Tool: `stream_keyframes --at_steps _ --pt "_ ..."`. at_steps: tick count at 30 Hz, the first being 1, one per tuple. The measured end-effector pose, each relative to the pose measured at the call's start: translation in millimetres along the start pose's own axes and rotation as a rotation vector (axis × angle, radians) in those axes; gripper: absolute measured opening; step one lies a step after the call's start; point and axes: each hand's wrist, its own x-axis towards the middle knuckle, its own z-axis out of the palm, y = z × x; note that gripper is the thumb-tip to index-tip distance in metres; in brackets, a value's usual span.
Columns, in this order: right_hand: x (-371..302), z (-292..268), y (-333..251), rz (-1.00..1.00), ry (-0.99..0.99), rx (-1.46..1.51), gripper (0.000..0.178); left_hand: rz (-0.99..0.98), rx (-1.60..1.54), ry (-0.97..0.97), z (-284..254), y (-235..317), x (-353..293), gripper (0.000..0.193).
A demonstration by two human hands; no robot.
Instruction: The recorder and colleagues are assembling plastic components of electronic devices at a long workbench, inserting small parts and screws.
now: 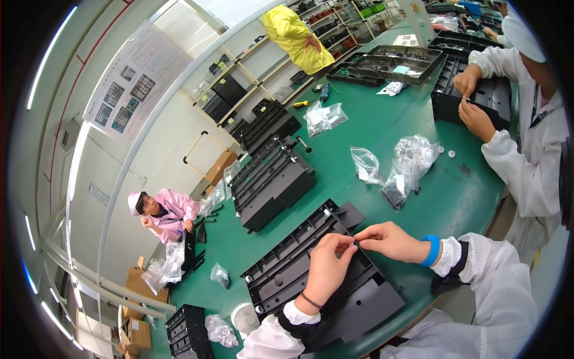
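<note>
In front of me a black slotted panel [359, 302] lies on the green table, with white round pieces along its edges. My left hand [327, 266] is above the panel, thumb and forefinger pinched together. From the right, my right hand [391, 242], with a blue band at its wrist, meets the left fingertips in a pinch. Between the two hands a small thing is held, mostly covered by the fingers; I cannot make out its kind. Both hands are over the panel's far right part.
Another black panel [272, 188] lies beyond mine. Clear bags [412, 157] of small parts are on the table [335, 164], with loose rings nearby. A white fan [244, 318] stands by my left forearm. A co-worker's hands [475, 110] work on a black part at the right.
</note>
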Motion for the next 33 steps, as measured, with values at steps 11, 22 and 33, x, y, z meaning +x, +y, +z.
stream_keyframes --at_steps 11,22,33 --pt "-1.9 3.3 20.0 -0.149 0.084 -0.097 0.026 -0.102 -0.024 -0.067 -1.5 7.9 14.6 0.022" --pt "-7.6 7.7 12.5 -0.264 0.1 -0.138 0.028 -0.071 0.088 -0.02 0.5 10.9 15.4 0.029" --pt "-14.7 11.2 -22.5 -0.619 0.172 -0.509 0.02 -0.222 -0.331 -0.03 -10.1 10.9 5.1 0.031"
